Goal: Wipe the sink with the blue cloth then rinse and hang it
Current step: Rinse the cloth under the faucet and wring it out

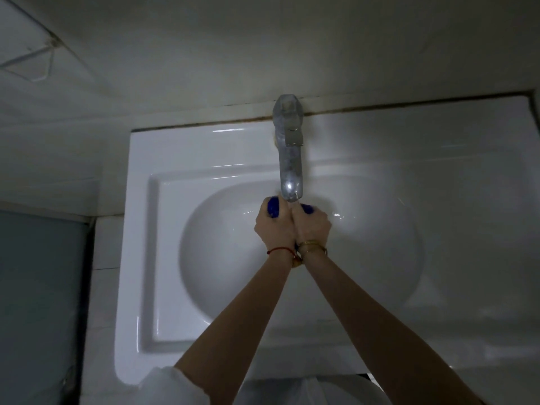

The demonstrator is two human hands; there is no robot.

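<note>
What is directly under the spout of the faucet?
Both hands, left hand and right hand, grip the blue cloth under the faucet. Most of the cloth is covered by the hands; whether water runs cannot be seen.

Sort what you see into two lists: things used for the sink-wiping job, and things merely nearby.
In use: blue cloth, gripped by left hand and right hand; tap; sink.

Just nearby: wire hanger on the wall; red string bracelet; gold bangle.

Glossy white ceramic sink (140, 229), dull spotted metal tap (287, 159), soft blue cloth (273, 207).
</note>
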